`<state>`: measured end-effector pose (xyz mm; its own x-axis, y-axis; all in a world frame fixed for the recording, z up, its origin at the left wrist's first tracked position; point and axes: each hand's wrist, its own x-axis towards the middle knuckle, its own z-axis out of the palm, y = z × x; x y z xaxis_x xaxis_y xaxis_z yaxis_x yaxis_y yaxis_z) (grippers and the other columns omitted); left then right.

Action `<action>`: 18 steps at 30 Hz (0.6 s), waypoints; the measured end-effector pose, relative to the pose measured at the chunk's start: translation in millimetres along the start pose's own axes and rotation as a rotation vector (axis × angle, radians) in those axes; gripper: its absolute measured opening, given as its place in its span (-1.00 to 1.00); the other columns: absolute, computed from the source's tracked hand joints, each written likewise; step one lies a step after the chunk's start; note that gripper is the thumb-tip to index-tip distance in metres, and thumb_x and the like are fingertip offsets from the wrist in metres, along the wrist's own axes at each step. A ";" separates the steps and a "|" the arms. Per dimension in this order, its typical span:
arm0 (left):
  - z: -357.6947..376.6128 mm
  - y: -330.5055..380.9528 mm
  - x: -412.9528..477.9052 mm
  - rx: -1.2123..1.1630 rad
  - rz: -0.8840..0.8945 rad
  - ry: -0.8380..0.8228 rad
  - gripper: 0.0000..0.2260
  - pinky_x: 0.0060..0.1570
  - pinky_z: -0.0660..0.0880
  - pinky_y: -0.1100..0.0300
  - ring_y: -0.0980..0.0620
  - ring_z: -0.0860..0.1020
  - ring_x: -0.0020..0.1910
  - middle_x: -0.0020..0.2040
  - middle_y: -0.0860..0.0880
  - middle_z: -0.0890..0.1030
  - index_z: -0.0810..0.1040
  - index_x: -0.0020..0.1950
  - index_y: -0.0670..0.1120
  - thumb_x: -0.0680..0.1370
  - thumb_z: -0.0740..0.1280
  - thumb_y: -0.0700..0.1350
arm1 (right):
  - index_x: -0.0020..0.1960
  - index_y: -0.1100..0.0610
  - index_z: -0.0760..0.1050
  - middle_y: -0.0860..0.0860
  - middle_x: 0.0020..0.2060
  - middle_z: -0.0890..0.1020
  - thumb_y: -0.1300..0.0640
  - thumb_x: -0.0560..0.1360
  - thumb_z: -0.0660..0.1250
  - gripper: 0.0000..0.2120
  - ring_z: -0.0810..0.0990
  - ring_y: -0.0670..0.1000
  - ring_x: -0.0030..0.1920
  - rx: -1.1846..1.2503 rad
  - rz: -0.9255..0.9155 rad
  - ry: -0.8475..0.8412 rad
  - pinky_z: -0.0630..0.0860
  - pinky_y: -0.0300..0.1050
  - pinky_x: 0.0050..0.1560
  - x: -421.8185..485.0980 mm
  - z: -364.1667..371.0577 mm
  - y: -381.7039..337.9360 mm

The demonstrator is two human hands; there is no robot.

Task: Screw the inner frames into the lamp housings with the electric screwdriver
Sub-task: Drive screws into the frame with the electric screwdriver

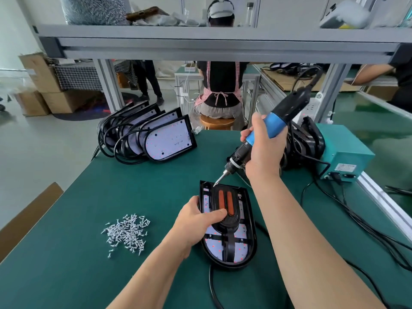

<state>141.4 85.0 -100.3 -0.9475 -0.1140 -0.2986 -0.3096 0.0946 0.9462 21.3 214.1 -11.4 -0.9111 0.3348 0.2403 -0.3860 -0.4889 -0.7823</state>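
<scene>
The screwdriver [275, 124] is gripped by the right hand [264, 150], fingers wrapped round its blue body, and is held tilted with the bit tip set at the far left corner of the frame [230, 240]. The left hand [198, 221] is laid over the left rim of the housing [251, 230], with the thumb pressed on the frame and the fingers curled under the edge. The housing lies flat on the green mat [66, 275], near centre, with its cable trailing off the near edge.

The housing is judged to be a stiff, fairly light shell that could slide or rock under the driver's push, so it is best held down by the rim and the black frame. The white LED board inside is judged fragile and is best left untouched.

One housing is in work, with one frame in it, and one screwdriver is in use. At least four more housings [167, 139] are leaned in a row at far left. A dark stack [305, 139] at far right cannot be counted. Loose screws [127, 233], several dozen, are heaped to the left. One green box [343, 148] is seen at right.
</scene>
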 end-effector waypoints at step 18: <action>-0.9 -2.4 2.9 0.002 0.002 -0.003 -0.52 0.21 0.58 -0.06 0.03 0.71 0.00 -0.05 0.10 0.74 0.58 0.11 0.01 0.25 0.55 0.10 | 0.19 0.18 0.38 -0.13 -0.35 0.58 0.13 0.50 0.44 -0.64 0.56 -0.01 -0.39 -0.090 0.009 -0.162 0.55 -0.11 -0.25 -3.9 15.2 25.6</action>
<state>139.5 83.5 -103.4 -0.9485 -0.1105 -0.2968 -0.3075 0.0967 0.9466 12.7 188.1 -23.7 -0.9286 0.1929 0.3170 -0.3700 -0.4152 -0.8311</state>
